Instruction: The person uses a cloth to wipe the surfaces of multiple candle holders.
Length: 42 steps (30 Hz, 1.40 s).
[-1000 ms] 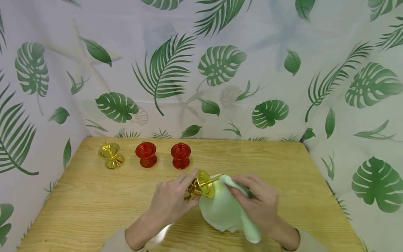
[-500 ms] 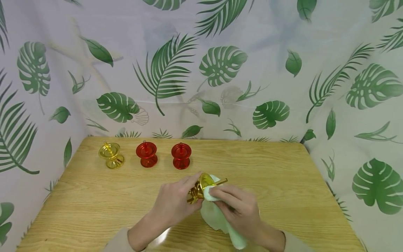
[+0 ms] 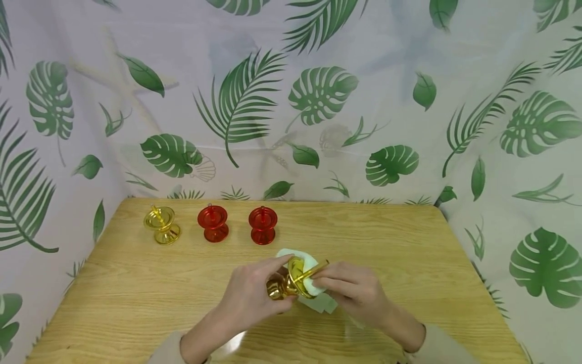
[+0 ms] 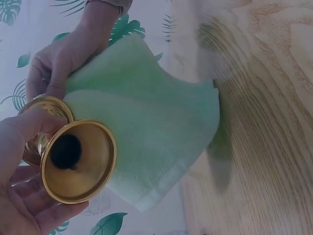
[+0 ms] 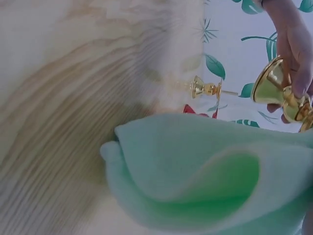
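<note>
The green cloth (image 3: pixel 310 263) has shifted forward beside the gold holder (image 3: pixel 291 284)

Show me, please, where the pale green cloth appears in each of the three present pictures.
Head: the cloth is below centre, slightly right.
Left wrist: large, around the centre.
Right wrist: large, towards the lower right.
Shared landmark: the gold holder gripped by the left hand, visible in all three.

Bright and fairly even in the head view, with white glare low on the surface (image 3: pixel 386 237); dimmer, bluish and hazy in both wrist views; softly shadowed beside the cloth (image 4: pixel 146 112); slightly blurred.
</note>
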Motion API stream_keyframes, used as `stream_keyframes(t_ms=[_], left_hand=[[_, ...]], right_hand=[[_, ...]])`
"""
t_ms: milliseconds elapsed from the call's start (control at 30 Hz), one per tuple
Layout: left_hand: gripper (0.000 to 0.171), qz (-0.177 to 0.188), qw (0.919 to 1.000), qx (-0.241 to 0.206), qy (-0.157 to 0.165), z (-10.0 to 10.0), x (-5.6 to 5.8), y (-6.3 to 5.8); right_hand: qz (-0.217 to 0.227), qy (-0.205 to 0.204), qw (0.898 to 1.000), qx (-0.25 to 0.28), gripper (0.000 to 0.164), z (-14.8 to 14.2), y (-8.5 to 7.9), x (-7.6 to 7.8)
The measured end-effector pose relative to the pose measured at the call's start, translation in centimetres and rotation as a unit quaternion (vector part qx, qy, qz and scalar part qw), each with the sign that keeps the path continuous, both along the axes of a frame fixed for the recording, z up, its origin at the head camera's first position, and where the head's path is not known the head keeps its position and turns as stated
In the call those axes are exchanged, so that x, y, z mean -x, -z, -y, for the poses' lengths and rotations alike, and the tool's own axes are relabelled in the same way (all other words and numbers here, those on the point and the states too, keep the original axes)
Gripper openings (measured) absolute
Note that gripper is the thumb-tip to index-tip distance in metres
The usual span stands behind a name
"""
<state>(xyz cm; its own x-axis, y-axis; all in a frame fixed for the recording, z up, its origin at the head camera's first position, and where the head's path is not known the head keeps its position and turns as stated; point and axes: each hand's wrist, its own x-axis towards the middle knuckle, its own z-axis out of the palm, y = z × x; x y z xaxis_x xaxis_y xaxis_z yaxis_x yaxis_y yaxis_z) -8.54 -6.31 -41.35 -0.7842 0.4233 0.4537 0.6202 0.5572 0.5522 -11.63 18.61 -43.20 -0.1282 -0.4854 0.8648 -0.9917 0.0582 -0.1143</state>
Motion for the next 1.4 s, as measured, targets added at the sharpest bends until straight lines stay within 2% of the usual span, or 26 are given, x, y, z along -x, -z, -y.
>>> stream_keyframes(t_ms=[133, 267, 400, 533, 633, 733, 900, 1033, 1233, 1400], left_hand=[[0.066, -0.051, 0.9983, 0.024, -0.016, -0.2, 0.0, 0.2], [0.069, -0.107, 0.9909, 0.071, -0.040, -0.4, -0.1, 0.6], [0.070, -0.131, 0.9834, 0.112, -0.054, -0.6, -0.1, 0.9], [0.070, -0.153, 0.9758, 0.143, -0.064, -0.9, -0.1, 1.2], [0.069, -0.152, 0.9753, 0.146, -0.065, -1.0, -0.1, 1.4], [0.070, -0.141, 0.9778, 0.142, -0.061, -1.0, -0.1, 1.4], [0.068, -0.130, 0.9801, 0.135, -0.065, -0.7, -0.1, 1.5], [0.068, -0.127, 0.9806, 0.132, -0.070, -0.4, -0.1, 1.5], [0.070, -0.142, 0.9772, 0.134, -0.085, -0.1, -0.1, 1.6], [0.070, -0.133, 0.9789, 0.134, -0.079, -0.2, -0.1, 1.4]], right_hand=[[0.008, 0.002, 1.000, 0.013, 0.016, 0.6, 0.1, -0.4], [0.041, 0.019, 0.999, 0.011, 0.018, 1.1, 0.0, -1.2], [0.107, 0.045, 0.993, 0.021, 0.019, 1.6, -0.4, -2.2], [0.180, 0.082, 0.979, 0.044, 0.017, 2.1, -0.8, -3.2], [0.203, 0.112, 0.972, 0.048, 0.018, 2.4, -1.1, -3.6], [0.200, 0.129, 0.970, 0.045, 0.010, 2.5, -1.1, -3.7], [0.166, 0.147, 0.973, 0.059, 0.022, 1.8, -1.1, -3.6], [0.144, 0.155, 0.973, 0.086, 0.023, 0.8, -1.1, -3.2], [0.132, 0.179, 0.967, 0.122, 0.026, 0.0, -1.6, -2.8], [0.135, 0.174, 0.967, 0.131, 0.028, 0.2, -1.5, -2.8]])
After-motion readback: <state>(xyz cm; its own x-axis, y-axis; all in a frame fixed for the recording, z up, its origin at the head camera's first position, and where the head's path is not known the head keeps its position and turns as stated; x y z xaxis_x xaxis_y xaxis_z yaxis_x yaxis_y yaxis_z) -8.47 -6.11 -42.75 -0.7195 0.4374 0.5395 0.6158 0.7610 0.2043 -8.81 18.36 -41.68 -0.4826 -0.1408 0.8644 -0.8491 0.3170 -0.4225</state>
